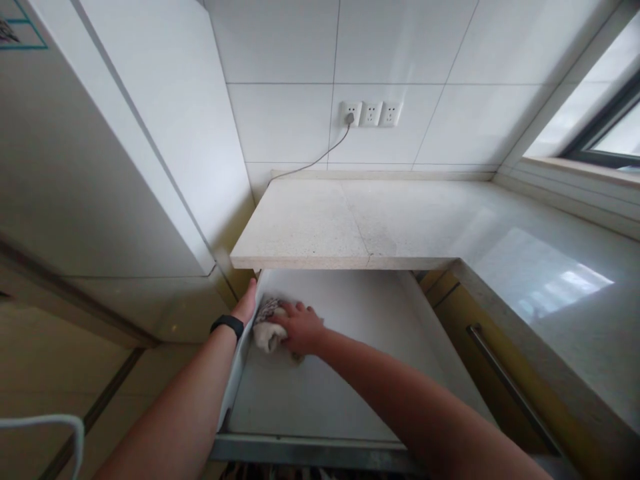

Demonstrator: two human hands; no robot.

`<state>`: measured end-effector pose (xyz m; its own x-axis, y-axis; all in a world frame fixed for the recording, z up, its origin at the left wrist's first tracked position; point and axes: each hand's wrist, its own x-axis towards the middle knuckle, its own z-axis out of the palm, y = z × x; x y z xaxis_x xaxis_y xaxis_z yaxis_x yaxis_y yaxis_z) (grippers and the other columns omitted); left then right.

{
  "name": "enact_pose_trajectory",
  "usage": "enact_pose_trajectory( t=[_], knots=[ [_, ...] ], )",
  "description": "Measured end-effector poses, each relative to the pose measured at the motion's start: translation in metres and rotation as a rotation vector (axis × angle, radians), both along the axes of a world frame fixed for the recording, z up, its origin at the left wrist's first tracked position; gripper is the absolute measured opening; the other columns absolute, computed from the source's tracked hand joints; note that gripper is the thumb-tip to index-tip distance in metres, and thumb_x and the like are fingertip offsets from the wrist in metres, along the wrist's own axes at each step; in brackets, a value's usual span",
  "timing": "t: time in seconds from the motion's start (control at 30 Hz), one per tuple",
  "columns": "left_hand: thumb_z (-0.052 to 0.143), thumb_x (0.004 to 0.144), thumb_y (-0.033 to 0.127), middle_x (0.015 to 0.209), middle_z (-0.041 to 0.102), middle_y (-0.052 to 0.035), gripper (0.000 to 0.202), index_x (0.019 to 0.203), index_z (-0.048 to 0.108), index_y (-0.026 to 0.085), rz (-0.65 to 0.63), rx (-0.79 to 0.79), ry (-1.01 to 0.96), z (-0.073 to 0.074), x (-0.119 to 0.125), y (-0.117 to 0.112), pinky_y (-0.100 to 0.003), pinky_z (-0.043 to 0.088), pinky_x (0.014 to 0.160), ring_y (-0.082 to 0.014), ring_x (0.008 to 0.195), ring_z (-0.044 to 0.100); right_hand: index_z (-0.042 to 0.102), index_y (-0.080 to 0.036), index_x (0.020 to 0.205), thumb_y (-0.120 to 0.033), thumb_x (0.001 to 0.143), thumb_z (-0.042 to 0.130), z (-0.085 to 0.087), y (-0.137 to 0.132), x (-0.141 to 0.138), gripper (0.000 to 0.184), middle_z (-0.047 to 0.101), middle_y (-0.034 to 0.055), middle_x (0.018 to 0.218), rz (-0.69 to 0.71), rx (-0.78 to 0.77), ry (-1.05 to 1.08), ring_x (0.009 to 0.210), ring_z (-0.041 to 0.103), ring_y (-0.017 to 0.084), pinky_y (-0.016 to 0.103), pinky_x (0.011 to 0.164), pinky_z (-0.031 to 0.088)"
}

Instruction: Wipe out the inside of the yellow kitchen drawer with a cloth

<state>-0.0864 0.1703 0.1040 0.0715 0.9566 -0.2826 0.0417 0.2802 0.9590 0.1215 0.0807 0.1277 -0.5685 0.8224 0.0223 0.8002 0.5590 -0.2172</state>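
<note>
A pulled-out drawer (360, 393) with a pale, flat bottom lies in front of me beneath the countertop. Inside it, near the left wall, my right hand (303, 330) is closed over a crumpled cloth (270, 337), whitish with a dark-patterned part, and presses it against the drawer bottom. My left hand (245, 305), with a black band (228, 326) on its wrist, lies along the outside of the drawer's left wall. Its visible fingers stretch forward; the rest are hidden.
The stone countertop (310, 220) overhangs the drawer's back, with a crack across it. A tall white cabinet (165, 100) stands at left. To the right is a cabinet front with a long metal handle (515, 387). A cord (313, 163) runs from the wall sockets (371, 114).
</note>
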Motion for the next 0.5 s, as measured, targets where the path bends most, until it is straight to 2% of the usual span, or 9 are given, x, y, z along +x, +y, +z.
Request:
enact_pose_trajectory(
  t=[0.1, 0.2, 0.37, 0.5],
  knots=[
    [0.026, 0.097, 0.069, 0.134, 0.062, -0.0115, 0.078, 0.138, 0.063, 0.013, 0.016, 0.054, 0.007, 0.004, 0.002, -0.001, -0.036, 0.025, 0.122, -0.0267, 0.146, 0.037, 0.043, -0.05, 0.146, -0.051, 0.081, 0.062, -0.001, 0.037, 0.0, 0.067, 0.036, 0.0044, 0.154, -0.26, -0.013, 0.047, 0.124, 0.043, 0.038, 0.056, 0.094, 0.041],
    [0.025, 0.098, 0.069, 0.141, 0.057, -0.0119, 0.078, 0.143, 0.057, 0.014, 0.023, 0.069, 0.02, 0.004, 0.003, 0.0, -0.038, 0.02, 0.124, -0.0251, 0.149, 0.03, 0.047, -0.044, 0.144, -0.048, 0.085, 0.056, -0.003, 0.069, -0.004, 0.059, 0.041, 0.0059, 0.15, -0.448, -0.017, 0.104, 0.124, 0.043, 0.036, 0.054, 0.095, 0.041],
    [0.02, 0.097, 0.072, 0.147, 0.051, -0.012, 0.085, 0.147, 0.053, 0.012, -0.027, 0.069, 0.063, 0.002, 0.002, 0.001, -0.038, 0.019, 0.124, -0.0264, 0.15, 0.027, 0.052, -0.029, 0.141, -0.048, 0.09, 0.046, -0.006, 0.111, -0.013, 0.055, 0.054, 0.0131, 0.137, -0.617, -0.048, 0.176, 0.124, 0.044, 0.038, 0.052, 0.09, 0.044],
    [0.015, 0.096, 0.074, 0.157, 0.037, -0.0113, 0.091, 0.153, 0.042, 0.009, -0.029, 0.081, 0.12, 0.0, 0.001, 0.002, -0.034, 0.012, 0.125, -0.0242, 0.153, 0.017, 0.053, -0.023, 0.142, -0.048, 0.091, 0.043, -0.007, 0.131, -0.026, 0.057, 0.054, 0.0136, 0.14, -0.666, -0.08, 0.228, 0.127, 0.045, 0.036, 0.048, 0.094, 0.044]
  ],
)
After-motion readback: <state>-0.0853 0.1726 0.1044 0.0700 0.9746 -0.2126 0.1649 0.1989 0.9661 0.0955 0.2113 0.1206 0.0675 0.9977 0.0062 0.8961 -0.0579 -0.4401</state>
